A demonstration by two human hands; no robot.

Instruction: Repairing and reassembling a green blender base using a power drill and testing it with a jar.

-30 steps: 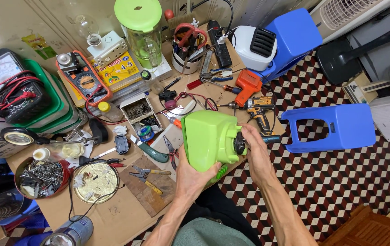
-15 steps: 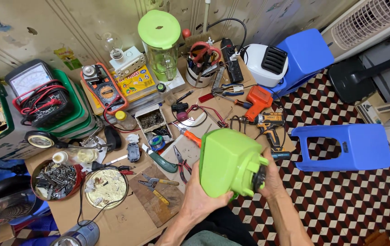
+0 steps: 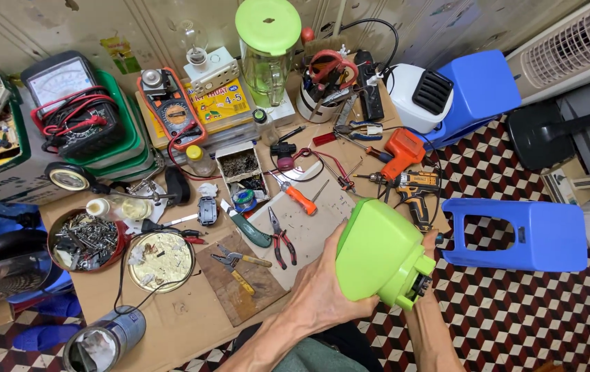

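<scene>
Yellow box (image 3: 222,107) behind orange meter's screen (image 3: 174,114).

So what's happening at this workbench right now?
A person holds a green blender base in both hands above the near edge of a cluttered cardboard-covered bench. The left hand grips its left side; the right hand is mostly hidden behind its knob end. On the bench lie pliers, an orange-handled screwdriver, a drill, multimeters and dishes of screws. The blender jar stands at the back, apart from the base.
</scene>
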